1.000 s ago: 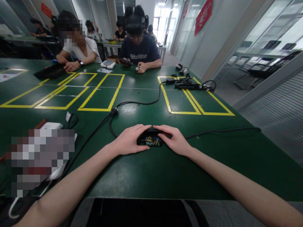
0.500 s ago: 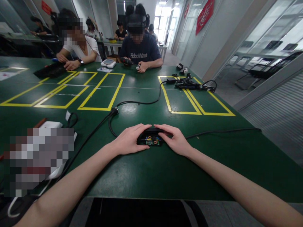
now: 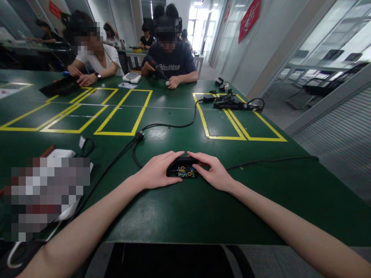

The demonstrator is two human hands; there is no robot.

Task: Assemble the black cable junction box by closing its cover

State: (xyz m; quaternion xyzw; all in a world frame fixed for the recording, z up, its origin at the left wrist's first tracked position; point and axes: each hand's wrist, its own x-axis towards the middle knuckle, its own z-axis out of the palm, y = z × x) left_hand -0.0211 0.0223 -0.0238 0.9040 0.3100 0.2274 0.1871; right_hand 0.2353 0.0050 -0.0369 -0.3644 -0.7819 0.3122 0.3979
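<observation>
Between my hands, on the green table, lies an opened black power adapter case [image 3: 189, 159] with a green circuit board [image 3: 186, 173] showing inside it. Small copper-coloured coils stand out on the board. My left hand [image 3: 158, 170] curls round the left end, thumb along the near side and fingers over the far edge. At the right end, my right hand [image 3: 211, 170] grips the black case between thumb and fingers. A black cable [image 3: 272, 160] runs off to the right from behind my right hand. Parts of the case are hidden under my fingers.
A plug [image 3: 139, 136] and its cable lie left of my hands. Bundled black adapters and cords [image 3: 234, 102] rest on yellow tape rectangles at the far right. A blurred-out object [image 3: 49, 193] sits at the left. Across the table, two people work; one holds a power screwdriver [image 3: 155, 66].
My hands and the case stay nearly still. Across the table, the person in the dark shirt has raised and tilted the power screwdriver. The view has shifted slightly.
</observation>
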